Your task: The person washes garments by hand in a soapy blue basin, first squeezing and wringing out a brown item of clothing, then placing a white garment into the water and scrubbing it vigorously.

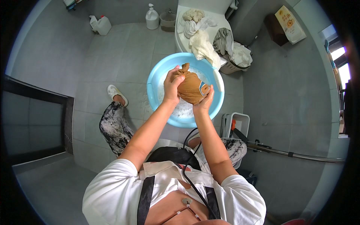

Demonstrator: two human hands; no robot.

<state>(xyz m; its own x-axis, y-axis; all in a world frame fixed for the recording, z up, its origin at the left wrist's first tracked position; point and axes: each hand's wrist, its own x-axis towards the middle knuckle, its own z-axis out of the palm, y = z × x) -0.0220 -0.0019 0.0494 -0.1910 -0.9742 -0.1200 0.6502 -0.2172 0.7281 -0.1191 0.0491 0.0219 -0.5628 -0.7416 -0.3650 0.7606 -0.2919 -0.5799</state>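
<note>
Room: a grey-tiled floor [127,48] between grey walls, spread out beneath and beyond the hands.
Basin: a round, light-blue plastic tub [153,80], directly under both hands; this position presumably lets drips fall back inside.
Basin contents: white, bubbly suds [183,111], visible below and between the wrists.
Bundle: an orange-brown fabric item [189,88] with a blue-and-white patch, gathered into a rounded mass between the two hands, over the tub. A bunched end sticks up beside the left thumb. Whether its underside meets the liquid cannot be told.
Left hand [173,84]: closed around the bundle's left side, thumb on top, probably to keep the gathered folds together.
Right hand [204,101]: cupped around the lower right side, apparently bearing weight from beneath; the paired hold would keep the soft mass compact.
Fixture: a white, smooth, toilet-like seat [180,42], beyond the hands, serving as a raised resting place.
Pile: cream and white crumpled cloths [200,39] on that seat, the nearest hanging down to the tub's far edge.
Basket: a pale container [229,68] heaped with white fabric, beyond and right of the right hand.
Bottle: a white pump dispenser [152,18], far beyond the left hand, on the floor.
</note>
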